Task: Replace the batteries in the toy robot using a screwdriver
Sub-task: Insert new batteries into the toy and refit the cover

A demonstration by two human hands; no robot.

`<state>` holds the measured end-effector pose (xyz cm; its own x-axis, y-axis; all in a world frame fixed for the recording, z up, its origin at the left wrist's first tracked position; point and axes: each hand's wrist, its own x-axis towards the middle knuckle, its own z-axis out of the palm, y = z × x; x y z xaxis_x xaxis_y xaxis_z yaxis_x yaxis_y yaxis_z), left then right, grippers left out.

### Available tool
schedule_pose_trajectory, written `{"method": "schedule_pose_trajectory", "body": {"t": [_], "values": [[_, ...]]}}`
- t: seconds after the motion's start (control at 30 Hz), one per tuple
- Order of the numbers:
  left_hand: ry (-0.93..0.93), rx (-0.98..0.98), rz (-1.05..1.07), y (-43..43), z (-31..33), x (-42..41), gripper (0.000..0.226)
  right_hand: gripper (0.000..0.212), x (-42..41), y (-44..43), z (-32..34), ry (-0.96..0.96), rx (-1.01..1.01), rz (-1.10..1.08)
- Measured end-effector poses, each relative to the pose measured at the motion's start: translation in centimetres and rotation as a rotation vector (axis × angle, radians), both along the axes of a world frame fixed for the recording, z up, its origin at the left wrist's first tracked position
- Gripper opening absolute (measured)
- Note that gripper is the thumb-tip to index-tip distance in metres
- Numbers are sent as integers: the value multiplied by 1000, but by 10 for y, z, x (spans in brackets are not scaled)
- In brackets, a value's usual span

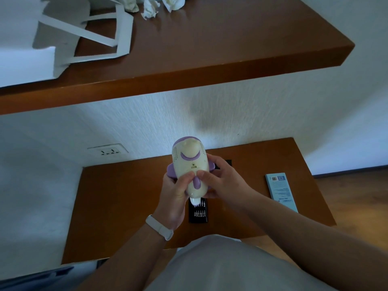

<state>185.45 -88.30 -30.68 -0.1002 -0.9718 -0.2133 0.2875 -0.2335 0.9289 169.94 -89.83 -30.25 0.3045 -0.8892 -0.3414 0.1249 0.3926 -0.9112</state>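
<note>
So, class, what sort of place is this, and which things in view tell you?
Probably a bedroom or hotel room: a small wooden table against a wall with a socket, and a wooden shelf above.

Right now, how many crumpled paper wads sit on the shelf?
3, side by side on the shelf: left wad, middle wad, right wad. Others may be cropped.

table (126, 206) | black bit tray (198, 216) centre | blue box (281, 192) right edge

Smooth white wristband (160, 227) on the wrist behind the left hand (174, 198), band flat and plain with rounded edges, both forearms (126, 255) bare, plain light grey garment (220, 267) over the torso.
</note>
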Motion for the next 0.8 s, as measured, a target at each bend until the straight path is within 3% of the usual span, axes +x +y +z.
{"method": "schedule_pose_trajectory", "body": {"t": [0.27, 0.47, 0.63, 0.8], "values": [[17, 85, 28, 2, -16, 16, 38, 60, 11, 0, -6, 1, 9, 4], [-17, 69, 121, 13, -23, 33, 32, 38, 32, -3, -21, 57, 23, 90], [-79, 92, 165, 29, -37, 69, 42, 14, 47, -5, -49, 263, 25, 254], [-131, 135, 258, 47, -45, 106, 44, 18, 56, -17, -85, 627, -87, 298]]}}
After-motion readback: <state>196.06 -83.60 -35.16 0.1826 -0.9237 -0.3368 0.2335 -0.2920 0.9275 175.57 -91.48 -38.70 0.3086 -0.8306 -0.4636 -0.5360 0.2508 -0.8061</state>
